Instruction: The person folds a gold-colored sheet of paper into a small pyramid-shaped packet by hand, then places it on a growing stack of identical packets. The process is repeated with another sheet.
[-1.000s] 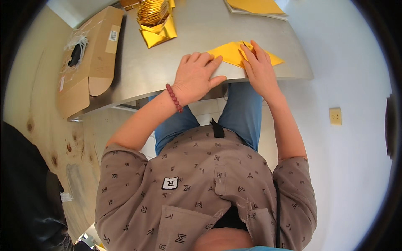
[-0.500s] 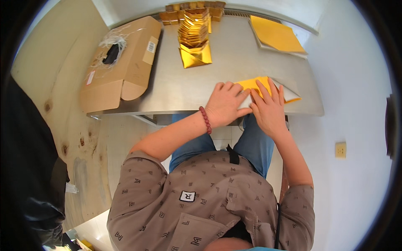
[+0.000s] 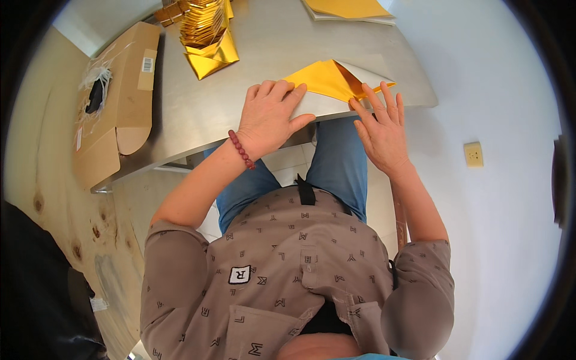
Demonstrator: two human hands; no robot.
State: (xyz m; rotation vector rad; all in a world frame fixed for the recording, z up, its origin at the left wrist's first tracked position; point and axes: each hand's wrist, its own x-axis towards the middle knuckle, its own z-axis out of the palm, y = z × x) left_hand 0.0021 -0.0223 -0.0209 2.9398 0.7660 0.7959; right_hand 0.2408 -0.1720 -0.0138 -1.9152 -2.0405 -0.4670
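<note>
A sheet of gold paper [image 3: 321,79], white on its reverse, lies partly folded near the front edge of the metal table. Its left part shows flat gold, while on the right a white-sided flap [image 3: 360,73] stands a little raised over a darker fold. My left hand [image 3: 267,120], with a dark red bead bracelet at the wrist, rests its fingertips at the paper's left end, thumb stretched apart. Fingers spread, my right hand [image 3: 384,132] touches the paper's lower right edge. Neither hand grips anything.
A row of folded shiny gold paper pieces [image 3: 210,45] stands beyond my left hand. An opened cardboard box [image 3: 135,99] with plastic strands sits at the table's left. At the far right lies a stack of gold sheets [image 3: 351,9]. A white wall borders the right side.
The view has shifted, so the table sits higher and further left. My hands have moved apart from each other on the paper, uncovering more of its gold face and the fold.
</note>
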